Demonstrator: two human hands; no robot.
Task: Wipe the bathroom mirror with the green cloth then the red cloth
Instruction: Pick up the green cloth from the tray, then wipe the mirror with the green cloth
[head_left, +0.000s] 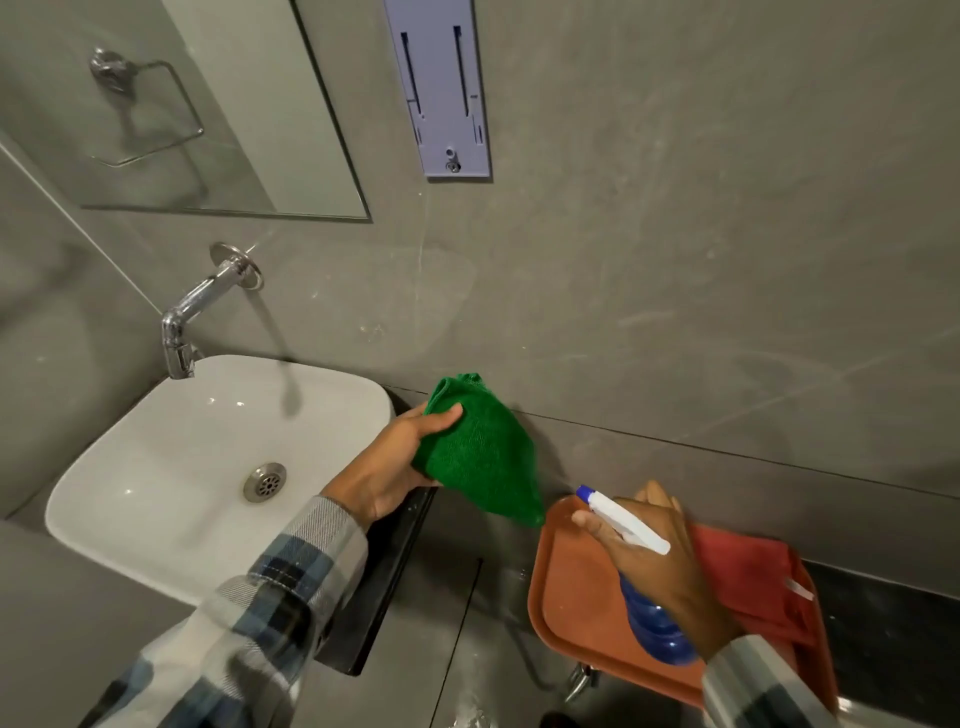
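My left hand (395, 462) grips a folded green cloth (480, 452), held in the air just right of the sink. Lower right, my right hand (654, 561) is closed around a blue spray bottle (652, 623) with a white trigger head, its nozzle pointing up and left, over an orange tray (571, 587). The red cloth (748, 582) lies crumpled on that tray, partly behind my right hand. The bathroom mirror (234, 104) hangs on the grey wall at the upper left, above the tap.
A white basin (171, 462) with a steel drain sits on a dark counter at the left, under a chrome wall tap (202, 306). A pale blue wall bracket (441, 88) is fixed at the top centre. A towel ring shows reflected in the mirror.
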